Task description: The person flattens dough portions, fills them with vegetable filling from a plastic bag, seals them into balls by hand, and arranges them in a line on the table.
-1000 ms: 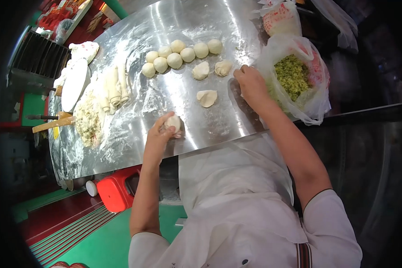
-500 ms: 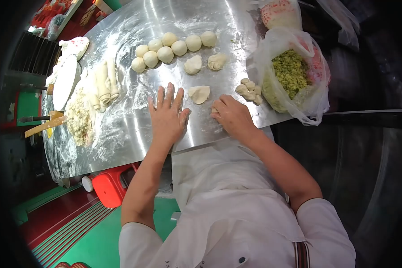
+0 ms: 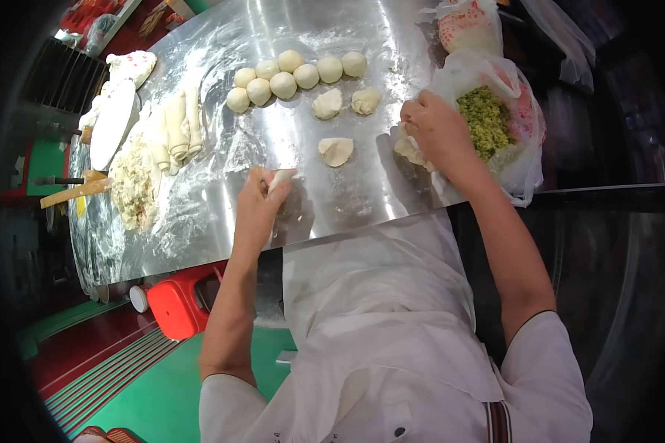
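Near the table's front edge, my left hand (image 3: pixel 260 203) grips a thin white piece of dough (image 3: pixel 281 178) between thumb and fingers. My right hand (image 3: pixel 437 133) has its fingers pressed together over a small heap of dough lumps (image 3: pixel 409 150); what its fingertips hold, if anything, is hidden. A flattened dough piece (image 3: pixel 336 151) lies between the hands. Behind it are two rough dough pieces, one on the left (image 3: pixel 327 104) and one on the right (image 3: pixel 366 100). Several round dough balls (image 3: pixel 283 85) sit together farther back.
A plastic bag of chopped green filling (image 3: pixel 485 122) stands at the right, with another bag (image 3: pixel 468 29) behind it. Dough rolls (image 3: pixel 176 129), a crumbly dough mass (image 3: pixel 133 184) and a wooden-handled tool (image 3: pixel 76 191) lie left. A red stool (image 3: pixel 176 306) is below the metal table (image 3: pixel 199 244).
My left hand was spread flat on the table and now pinches a dough piece. My right hand has moved right and away from me, from beside the flattened piece to the lumps.
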`<control>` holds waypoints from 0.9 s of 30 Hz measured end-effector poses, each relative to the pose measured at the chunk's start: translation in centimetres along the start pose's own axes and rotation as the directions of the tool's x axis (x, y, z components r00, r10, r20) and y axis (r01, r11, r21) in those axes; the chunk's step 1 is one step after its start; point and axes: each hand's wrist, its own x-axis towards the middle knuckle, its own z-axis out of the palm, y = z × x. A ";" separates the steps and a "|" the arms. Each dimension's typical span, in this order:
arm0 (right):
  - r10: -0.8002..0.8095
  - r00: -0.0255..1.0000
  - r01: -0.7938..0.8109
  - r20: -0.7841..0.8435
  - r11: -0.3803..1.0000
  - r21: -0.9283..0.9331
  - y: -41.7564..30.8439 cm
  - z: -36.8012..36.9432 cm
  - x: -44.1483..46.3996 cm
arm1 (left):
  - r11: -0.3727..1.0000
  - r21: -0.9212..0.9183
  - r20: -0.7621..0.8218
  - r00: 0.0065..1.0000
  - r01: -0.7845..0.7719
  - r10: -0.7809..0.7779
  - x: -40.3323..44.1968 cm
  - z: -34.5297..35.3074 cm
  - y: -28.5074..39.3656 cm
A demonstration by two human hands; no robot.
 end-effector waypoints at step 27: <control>0.049 0.986 0.071 -0.161 0.747 0.661 -4.3 3.5 -4.8 | 0.557 -0.805 0.176 0.979 0.205 -0.106 2.2 10.9 6.3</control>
